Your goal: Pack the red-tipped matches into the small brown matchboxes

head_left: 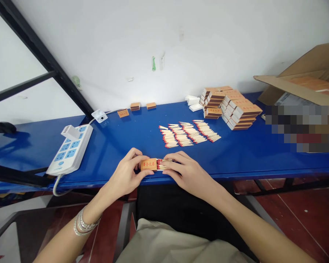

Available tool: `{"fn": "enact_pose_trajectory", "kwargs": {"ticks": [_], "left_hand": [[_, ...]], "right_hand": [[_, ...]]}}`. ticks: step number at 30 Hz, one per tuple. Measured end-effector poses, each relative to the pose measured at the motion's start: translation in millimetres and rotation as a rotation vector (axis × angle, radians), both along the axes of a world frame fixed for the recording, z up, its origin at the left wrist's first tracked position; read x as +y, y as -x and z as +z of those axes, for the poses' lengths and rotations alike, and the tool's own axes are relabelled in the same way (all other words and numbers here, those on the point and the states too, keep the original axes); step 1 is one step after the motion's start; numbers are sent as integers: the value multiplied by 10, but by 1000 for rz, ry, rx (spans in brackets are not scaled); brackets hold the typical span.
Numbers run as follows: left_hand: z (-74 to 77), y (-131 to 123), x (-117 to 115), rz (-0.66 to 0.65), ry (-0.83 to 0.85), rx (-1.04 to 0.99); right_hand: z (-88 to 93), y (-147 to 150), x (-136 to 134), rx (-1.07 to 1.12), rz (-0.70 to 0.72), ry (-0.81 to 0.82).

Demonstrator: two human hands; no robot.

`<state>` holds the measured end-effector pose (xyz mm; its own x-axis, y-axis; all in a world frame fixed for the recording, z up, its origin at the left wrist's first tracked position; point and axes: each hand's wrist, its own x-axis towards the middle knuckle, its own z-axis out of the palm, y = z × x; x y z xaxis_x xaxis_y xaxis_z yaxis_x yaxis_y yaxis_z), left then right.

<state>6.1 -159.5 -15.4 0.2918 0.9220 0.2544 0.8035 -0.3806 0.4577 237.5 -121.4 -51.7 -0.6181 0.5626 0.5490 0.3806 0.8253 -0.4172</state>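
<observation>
Near the front edge of the blue table, my left hand (131, 168) grips the orange sleeve of a matchbox (148, 164) between thumb and fingers. The box's tray (160, 167) sticks out to the right, filled with red-tipped matches. My right hand (182, 168) is closed around the tray's right end, fingers on top and thumb at the front side. Beyond my hands, loose matches (185, 134) lie on the table in several slanted rows.
Stacked matchboxes (242, 109) and white trays (195, 103) stand by the wall at the right, near a cardboard box (293, 89). Small orange boxes (135, 106) lie at the back. A power strip (71, 149) and a small white camera (99, 116) are at the left.
</observation>
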Motion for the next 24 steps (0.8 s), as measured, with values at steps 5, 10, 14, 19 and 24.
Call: {"fn": "enact_pose_trajectory", "kwargs": {"ticks": [5,10,14,19,24], "left_hand": [[16,-7,15,-7,4,17],[46,-26,43,-64,3,41],[29,-32,56,-121,-29,48],[-9,-38,55,-110,-36,46],[-47,-65,41,-66,-37,26]], "right_hand": [[-6,-16,-15,28,-1,34],[-19,-42,-38,70,-7,62],[-35,-33,-41,108,-19,82],[-17,14,-37,97,-62,113],[-57,78,-49,93,-63,63]]}}
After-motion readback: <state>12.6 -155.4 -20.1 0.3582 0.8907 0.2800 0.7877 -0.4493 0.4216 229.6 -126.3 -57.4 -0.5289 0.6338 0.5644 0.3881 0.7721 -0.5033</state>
